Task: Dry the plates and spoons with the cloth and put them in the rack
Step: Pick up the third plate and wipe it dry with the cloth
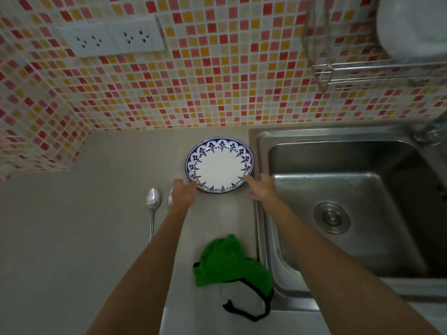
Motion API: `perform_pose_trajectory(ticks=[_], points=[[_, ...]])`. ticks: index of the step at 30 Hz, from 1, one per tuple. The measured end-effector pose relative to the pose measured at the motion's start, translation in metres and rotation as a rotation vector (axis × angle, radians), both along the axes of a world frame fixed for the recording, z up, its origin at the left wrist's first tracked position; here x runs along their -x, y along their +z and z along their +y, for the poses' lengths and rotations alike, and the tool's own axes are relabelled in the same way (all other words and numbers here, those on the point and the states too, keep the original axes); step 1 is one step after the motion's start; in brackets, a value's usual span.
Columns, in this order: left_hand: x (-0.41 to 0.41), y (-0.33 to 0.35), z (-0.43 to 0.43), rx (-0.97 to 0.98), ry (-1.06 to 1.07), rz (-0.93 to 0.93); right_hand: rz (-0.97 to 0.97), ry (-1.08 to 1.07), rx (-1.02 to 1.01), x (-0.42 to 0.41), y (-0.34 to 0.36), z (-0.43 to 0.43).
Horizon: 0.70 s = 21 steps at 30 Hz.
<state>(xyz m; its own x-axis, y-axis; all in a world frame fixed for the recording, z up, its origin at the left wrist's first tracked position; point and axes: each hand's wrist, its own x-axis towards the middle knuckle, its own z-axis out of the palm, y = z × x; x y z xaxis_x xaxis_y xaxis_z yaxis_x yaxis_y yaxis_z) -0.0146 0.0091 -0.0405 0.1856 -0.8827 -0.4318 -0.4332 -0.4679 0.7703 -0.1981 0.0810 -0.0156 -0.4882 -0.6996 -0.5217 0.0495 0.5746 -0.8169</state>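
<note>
Plate (219,165) round, glossy, blue-rimmed | cloth (229,262) green, crumpled | spoon (153,201) metal

The plate (219,165) is glazed ceramic, smooth and glossy, with a white centre and a blue painted rim. The spoon (153,201) is polished metal with a bright sheen on bowl and handle. The cloth (232,262) is soft, matt green fabric, crumpled, with black textile edging. The counter (72,238) is smooth, matt grey. The sink (338,189) is brushed stainless steel, satin in finish, with 1 shinier metal drain cap (331,217). The wall (217,81) carries small glossy mosaic tiles in pale matt grout. The 2 sockets (113,39) are smooth white plastic. The rack (321,66) is bare metal wire; the blurred white dish (411,25) in it is perhaps glazed ceramic.
</note>
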Motion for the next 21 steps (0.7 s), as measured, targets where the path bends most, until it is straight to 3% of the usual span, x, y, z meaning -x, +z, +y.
perform_pose_trajectory(ticks=[10,16,21], points=[[0.005,-0.003,-0.002,0.097,-0.005,0.342,-0.367,-0.262,0.165,-0.012,-0.024,-0.018],[0.014,0.022,0.024,0.053,-0.011,0.526,-0.466,-0.334,0.215,0.005,0.007,0.014],[0.058,0.064,0.047,-0.012,-0.092,0.783,-0.553,-0.375,0.248,0.044,0.046,0.057]])
